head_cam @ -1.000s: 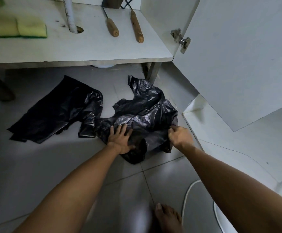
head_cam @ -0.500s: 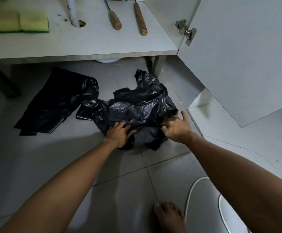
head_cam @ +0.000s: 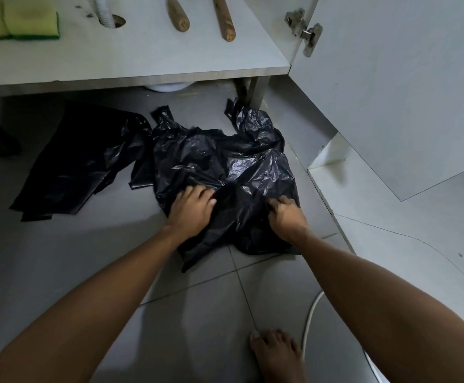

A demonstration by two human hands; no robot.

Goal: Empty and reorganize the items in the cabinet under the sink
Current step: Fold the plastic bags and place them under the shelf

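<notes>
A crumpled black plastic bag is spread on the tiled floor, just in front of the open cabinet's bottom shelf. The left hand is laid on the near left part of the bag, with its fingers fairly straight and pressed onto the plastic. The right hand is set on the near right part of the bag, with its fingers curled into the plastic so that a fold is gripped. A second, flatter black bag is seen on the floor to the left of the crumpled bag, their edges touching. On the shelf beyond the bag, two wooden handles are laid side by side, a white hose is passed through a hole, and yellow-green sponges are placed at the far left. The open cabinet door is hung to the right of the bag. A bare foot is planted on the floor nearer than the bag.
</notes>
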